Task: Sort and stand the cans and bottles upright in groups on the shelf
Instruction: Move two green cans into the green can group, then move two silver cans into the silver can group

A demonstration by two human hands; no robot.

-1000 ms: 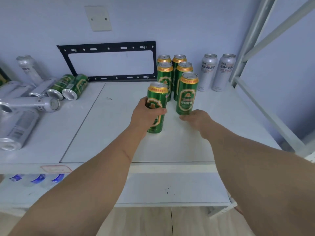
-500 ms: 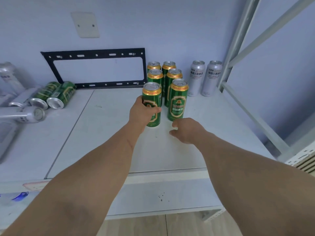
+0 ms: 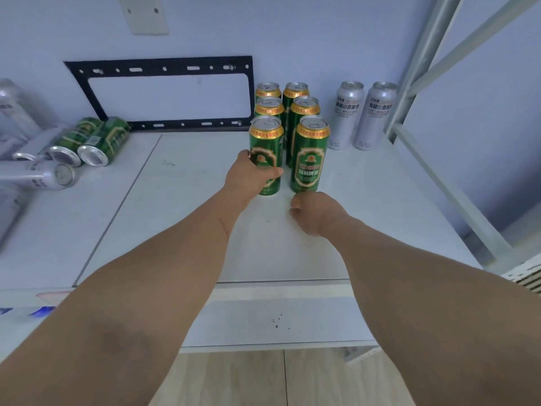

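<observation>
Left hand wrapped around a green can, upright on the shelf at the front left of a two-wide block of six green cans. Right hand loosely curled, holding nothing, just in front of the front right green can. Two silver cans upright to the right, by the wall. Green and silver cans lying on their sides far left. Black metal frame against the wall.
</observation>
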